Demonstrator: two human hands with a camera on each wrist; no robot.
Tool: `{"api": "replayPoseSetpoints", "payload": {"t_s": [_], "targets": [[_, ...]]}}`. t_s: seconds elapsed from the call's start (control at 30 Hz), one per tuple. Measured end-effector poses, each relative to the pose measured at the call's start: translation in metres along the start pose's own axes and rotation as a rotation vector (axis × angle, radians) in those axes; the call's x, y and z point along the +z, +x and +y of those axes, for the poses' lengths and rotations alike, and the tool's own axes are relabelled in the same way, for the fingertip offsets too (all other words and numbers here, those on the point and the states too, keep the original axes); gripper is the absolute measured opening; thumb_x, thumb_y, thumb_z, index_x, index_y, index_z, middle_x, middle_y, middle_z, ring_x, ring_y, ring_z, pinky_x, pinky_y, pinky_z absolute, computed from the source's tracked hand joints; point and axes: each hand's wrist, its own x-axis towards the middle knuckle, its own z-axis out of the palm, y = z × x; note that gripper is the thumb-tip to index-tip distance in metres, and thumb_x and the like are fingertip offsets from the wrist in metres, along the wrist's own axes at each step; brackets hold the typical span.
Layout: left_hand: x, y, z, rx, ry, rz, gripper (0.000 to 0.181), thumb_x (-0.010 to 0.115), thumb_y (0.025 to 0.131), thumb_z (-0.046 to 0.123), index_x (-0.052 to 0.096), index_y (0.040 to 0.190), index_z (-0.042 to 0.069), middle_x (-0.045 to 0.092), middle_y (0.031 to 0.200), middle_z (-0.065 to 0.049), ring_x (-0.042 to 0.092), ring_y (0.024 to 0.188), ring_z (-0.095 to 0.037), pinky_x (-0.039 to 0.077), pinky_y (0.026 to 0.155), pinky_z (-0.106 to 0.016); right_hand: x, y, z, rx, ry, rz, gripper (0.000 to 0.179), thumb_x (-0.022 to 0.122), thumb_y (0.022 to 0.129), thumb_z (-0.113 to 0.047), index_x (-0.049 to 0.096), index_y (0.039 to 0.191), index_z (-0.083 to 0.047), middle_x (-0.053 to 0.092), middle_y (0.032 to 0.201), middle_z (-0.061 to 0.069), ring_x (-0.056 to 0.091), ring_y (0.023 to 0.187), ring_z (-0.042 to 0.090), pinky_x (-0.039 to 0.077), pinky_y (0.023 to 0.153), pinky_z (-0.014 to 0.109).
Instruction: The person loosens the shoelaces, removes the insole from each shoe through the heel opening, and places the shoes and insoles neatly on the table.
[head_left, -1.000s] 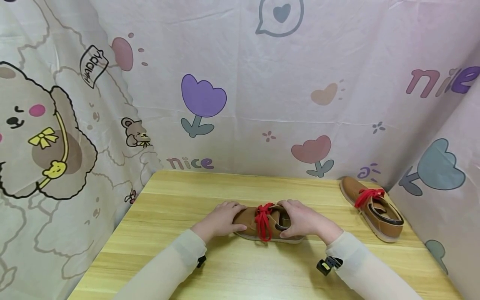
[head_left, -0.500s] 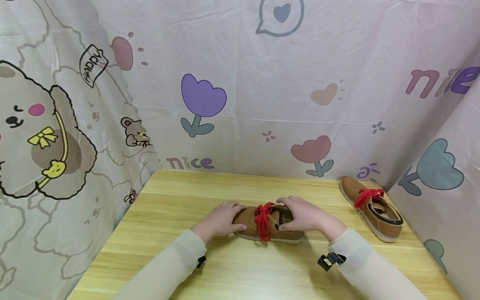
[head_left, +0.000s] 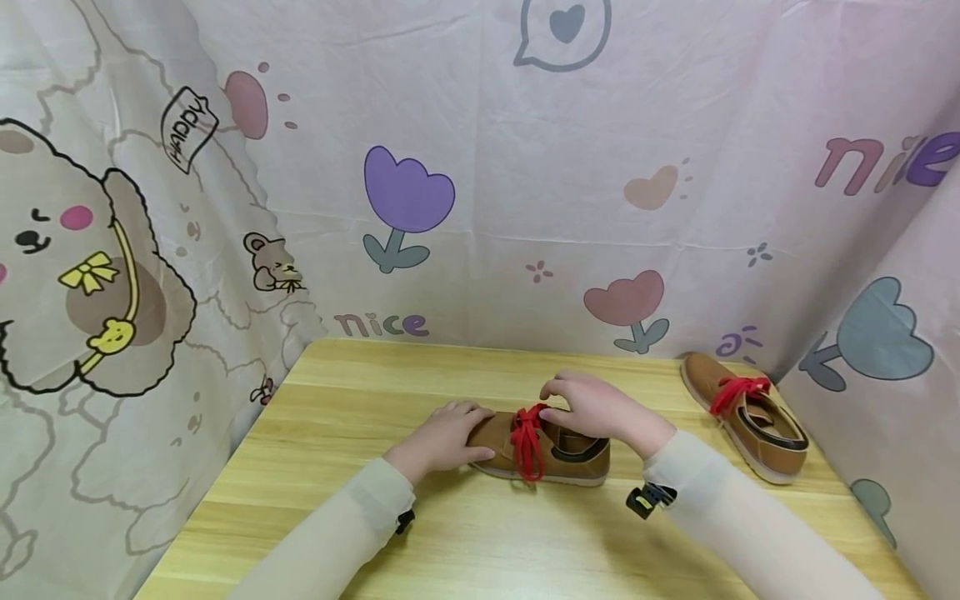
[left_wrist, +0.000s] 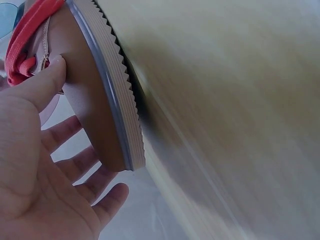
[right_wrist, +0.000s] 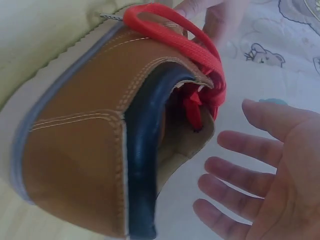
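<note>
A brown lace-up shoe [head_left: 573, 468] with a dark padded collar and pale sole sits on the table, toe to the left. Its red laces [head_left: 528, 450] are tied in a bow hanging down the near side. My left hand [head_left: 438, 437] holds the toe end, thumb on the near side and fingers across the far side; the left wrist view shows the thumb on the brown upper. My right hand [head_left: 600, 408] hovers over the shoe opening, fingertips close to the bow. In the right wrist view its fingers [right_wrist: 237, 185] are spread loosely, apart from the collar.
A matching brown shoe [head_left: 772, 446] with a red bow rests at the far right of the wooden table [head_left: 360, 375]. Behind and on both sides hangs a printed curtain [head_left: 480, 167] close to the table edges. A camera strap [head_left: 651, 498] sits at the right wrist.
My right hand has let go of the heel end, lifted and moved left and back toward the bow. The left hand and both shoes stay put.
</note>
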Motion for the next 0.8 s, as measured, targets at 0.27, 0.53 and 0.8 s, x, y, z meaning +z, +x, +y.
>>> {"api": "replayPoseSetpoints", "payload": {"t_s": [0.27, 0.53, 0.8], "targets": [[0.000, 0.001, -0.001, -0.003, -0.007, -0.008, 0.068, 0.064, 0.093, 0.055, 0.048, 0.149, 0.020, 0.050, 0.146, -0.009, 0.044, 0.136, -0.032, 0.032, 0.113, -0.050, -0.001, 0.021, -0.007, 0.017, -0.042, -0.017, 0.017, 0.068, 0.096, -0.033, 0.073, 0.099, -0.017, 0.063, 0.098, -0.003, 0.061, 0.088, 0.015, 0.052, 0.084, 0.037], [0.000, 0.001, -0.002, 0.006, 0.000, 0.003, 0.068, 0.065, 0.093, 0.055, 0.049, 0.148, 0.018, 0.052, 0.145, -0.009, 0.046, 0.134, -0.033, 0.034, 0.112, -0.051, 0.000, 0.035, -0.016, 0.009, -0.083, -0.034, 0.014, 0.069, 0.096, -0.032, 0.071, 0.093, -0.019, 0.064, 0.098, -0.001, 0.059, 0.084, 0.016, 0.052, 0.081, 0.037], [-0.001, 0.001, 0.000, 0.009, -0.002, 0.009, 0.068, 0.065, 0.093, 0.054, 0.050, 0.148, 0.018, 0.052, 0.144, -0.009, 0.045, 0.134, -0.033, 0.034, 0.112, -0.052, 0.007, 0.045, -0.018, 0.025, -0.100, -0.052, 0.016, 0.070, 0.095, -0.031, 0.068, 0.084, -0.019, 0.061, 0.090, -0.001, 0.054, 0.076, 0.015, 0.049, 0.073, 0.035]]}}
